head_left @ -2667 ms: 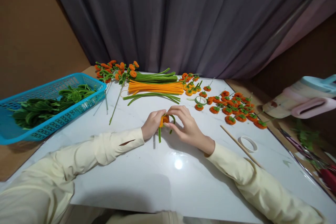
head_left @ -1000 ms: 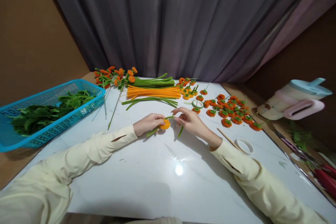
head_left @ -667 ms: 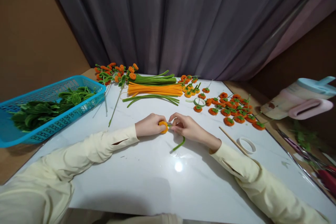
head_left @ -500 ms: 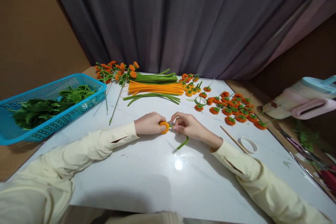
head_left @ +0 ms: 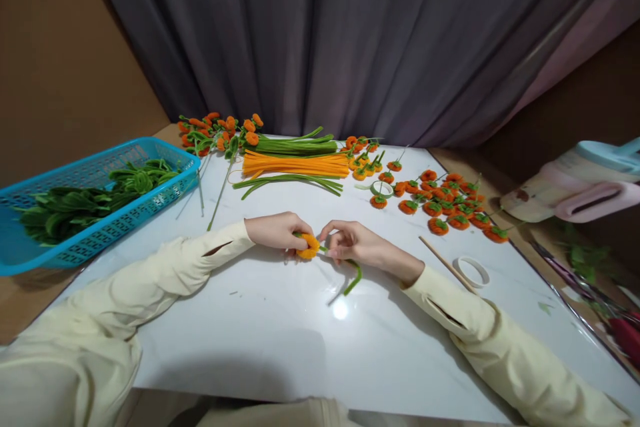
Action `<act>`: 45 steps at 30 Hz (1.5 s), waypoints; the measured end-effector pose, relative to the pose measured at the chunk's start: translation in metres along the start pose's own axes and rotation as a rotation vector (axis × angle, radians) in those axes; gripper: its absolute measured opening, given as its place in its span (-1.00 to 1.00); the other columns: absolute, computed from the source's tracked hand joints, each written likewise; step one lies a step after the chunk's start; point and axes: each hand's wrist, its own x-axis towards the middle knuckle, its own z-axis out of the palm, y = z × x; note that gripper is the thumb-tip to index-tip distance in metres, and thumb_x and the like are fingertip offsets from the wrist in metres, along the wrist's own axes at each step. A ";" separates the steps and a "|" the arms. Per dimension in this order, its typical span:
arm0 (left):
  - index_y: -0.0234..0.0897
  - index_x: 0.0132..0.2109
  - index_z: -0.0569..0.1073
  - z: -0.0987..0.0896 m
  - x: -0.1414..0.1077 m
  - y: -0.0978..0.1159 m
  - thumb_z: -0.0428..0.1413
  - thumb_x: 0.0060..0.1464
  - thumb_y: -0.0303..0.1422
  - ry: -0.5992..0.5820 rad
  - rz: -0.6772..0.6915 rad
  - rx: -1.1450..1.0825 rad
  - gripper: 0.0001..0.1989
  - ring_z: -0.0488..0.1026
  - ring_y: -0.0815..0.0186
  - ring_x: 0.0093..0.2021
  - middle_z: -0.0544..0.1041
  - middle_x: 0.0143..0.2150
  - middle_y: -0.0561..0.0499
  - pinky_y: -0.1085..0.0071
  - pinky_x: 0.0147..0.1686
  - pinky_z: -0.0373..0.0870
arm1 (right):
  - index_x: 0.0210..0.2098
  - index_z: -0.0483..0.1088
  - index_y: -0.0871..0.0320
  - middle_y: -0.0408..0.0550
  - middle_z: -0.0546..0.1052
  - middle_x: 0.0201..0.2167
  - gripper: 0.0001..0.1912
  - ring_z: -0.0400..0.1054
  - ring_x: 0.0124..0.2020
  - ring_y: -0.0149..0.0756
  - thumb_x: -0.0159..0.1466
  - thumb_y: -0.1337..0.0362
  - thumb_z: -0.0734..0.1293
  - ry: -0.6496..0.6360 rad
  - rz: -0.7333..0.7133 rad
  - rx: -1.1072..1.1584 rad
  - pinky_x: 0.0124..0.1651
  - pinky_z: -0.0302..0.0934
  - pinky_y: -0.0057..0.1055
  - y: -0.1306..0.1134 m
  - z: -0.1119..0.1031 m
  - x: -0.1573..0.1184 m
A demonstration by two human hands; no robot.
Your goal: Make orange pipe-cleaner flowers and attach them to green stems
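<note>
My left hand (head_left: 280, 230) is closed on a yellow-orange pipe-cleaner flower (head_left: 309, 247), its fuzzy ring facing right. Between the thumb and fingers of my right hand (head_left: 350, 243) is a green pipe cleaner (head_left: 354, 280). One end of it reaches the flower's middle; the other curves down below my right hand, just above the table. Whether that end is joined to the flower I cannot tell. Beyond my hands lie orange pipe cleaners (head_left: 295, 164) in a bundle, with loose green pipe cleaners (head_left: 290, 181) in front of it.
A blue basket (head_left: 125, 213) of green leaves stands at the left. Finished orange flowers (head_left: 440, 203) spread over the right side. A wooden stick (head_left: 445, 263) and a white tape roll (head_left: 471, 272) lie by my right forearm. A tumbler (head_left: 575, 180) and scissors (head_left: 575, 280) are far right.
My left hand has shifted slightly left, and the flower has turned so more of its ring shows. The green pipe cleaner's free end hangs a little lower and farther right.
</note>
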 end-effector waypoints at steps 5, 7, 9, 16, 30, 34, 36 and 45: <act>-0.35 -0.16 0.35 -0.006 0.010 -0.013 0.19 -0.06 -0.24 -0.114 0.015 -0.277 -0.65 0.46 0.37 -0.56 0.52 -0.37 -0.04 0.55 -0.66 0.28 | -0.29 0.25 0.23 -0.18 0.43 -0.58 -0.66 0.33 -0.64 -0.42 0.08 0.16 0.39 -0.032 0.054 0.084 -0.64 0.22 -0.52 -0.001 0.004 0.002; -0.34 -0.16 0.35 -0.008 0.012 -0.015 0.22 -0.08 -0.21 -0.148 0.013 -0.315 -0.61 0.48 0.37 -0.53 0.53 -0.35 -0.04 0.58 -0.66 0.27 | -0.32 0.25 0.23 -0.16 0.44 -0.56 -0.65 0.38 -0.60 -0.40 0.07 0.13 0.41 -0.040 0.065 0.088 -0.60 0.26 -0.52 -0.002 0.005 0.003; -0.33 -0.18 0.36 -0.008 0.012 -0.016 0.24 -0.09 -0.19 -0.175 0.007 -0.322 -0.61 0.48 0.39 -0.54 0.53 -0.35 -0.04 0.60 -0.66 0.27 | -0.34 0.25 0.24 -0.15 0.45 -0.55 -0.64 0.39 -0.58 -0.40 0.06 0.12 0.42 -0.040 0.070 0.081 -0.59 0.26 -0.54 -0.002 0.006 0.003; -0.33 -0.20 0.42 -0.009 0.013 -0.017 0.23 -0.08 -0.14 -0.218 -0.009 -0.352 -0.61 0.48 0.37 -0.53 0.55 -0.35 -0.06 0.56 -0.60 0.35 | -0.33 0.27 0.23 -0.13 0.48 -0.52 -0.63 0.36 -0.63 -0.43 0.05 0.09 0.42 -0.055 0.079 0.055 -0.67 0.21 -0.56 -0.001 0.003 0.003; -0.34 -0.23 0.43 -0.006 0.012 -0.016 0.22 -0.08 -0.10 -0.215 -0.013 -0.341 -0.61 0.46 0.42 -0.58 0.54 -0.40 -0.03 0.61 -0.66 0.30 | -0.35 0.29 0.25 -0.10 0.49 -0.53 -0.64 0.34 -0.63 -0.44 0.06 0.09 0.41 -0.054 0.072 0.064 -0.66 0.22 -0.56 -0.001 0.002 0.004; -0.33 -0.22 0.43 -0.007 0.012 -0.018 0.23 -0.10 -0.10 -0.221 -0.004 -0.341 -0.60 0.47 0.41 -0.57 0.55 -0.39 -0.04 0.60 -0.65 0.30 | -0.36 0.29 0.25 -0.10 0.49 -0.53 -0.63 0.34 -0.63 -0.45 0.05 0.08 0.42 -0.059 0.078 0.060 -0.67 0.21 -0.56 -0.002 0.002 0.004; -0.32 -0.21 0.43 -0.007 0.012 -0.017 0.25 -0.13 -0.11 -0.219 -0.013 -0.348 -0.59 0.47 0.39 -0.57 0.56 -0.36 -0.04 0.58 -0.64 0.32 | -0.36 0.30 0.25 -0.10 0.50 -0.53 -0.63 0.34 -0.63 -0.45 0.05 0.09 0.42 -0.064 0.075 0.069 -0.67 0.21 -0.57 -0.001 0.002 0.004; -0.32 -0.11 0.44 -0.019 0.006 -0.015 0.24 -0.10 -0.15 -0.324 0.018 -0.395 -0.57 0.51 0.27 -0.47 0.58 -0.30 -0.13 0.50 -0.61 0.35 | -0.34 0.36 0.29 -0.08 0.51 -0.50 -0.72 0.34 -0.63 -0.48 0.07 0.22 0.42 -0.069 0.014 0.236 -0.70 0.15 -0.63 0.007 -0.011 0.007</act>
